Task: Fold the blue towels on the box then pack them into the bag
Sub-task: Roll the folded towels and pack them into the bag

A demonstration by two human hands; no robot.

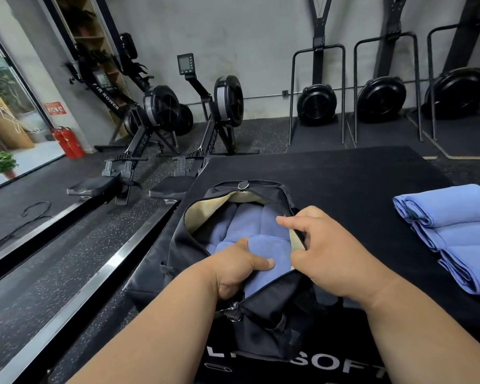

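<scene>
A black bag (194, 245) with a cream lining lies unzipped on the black soft box (358, 178). Folded blue towels (244, 223) lie inside it. My left hand (239, 270) grips the nearest folded blue towel (272, 248) at the bag's mouth, thumb on top. My right hand (324, 250) pinches the bag's right zipper edge and holds it apart. A few more folded blue towels (452, 234) lie in a row on the box at the right.
Two rowing machines (161, 128) stand on the rubber floor to the left of the box. Ski machines (380, 98) line the back wall. A metal floor rail (89, 281) runs along the box's left side. Red fire extinguishers (67, 142) stand by the window.
</scene>
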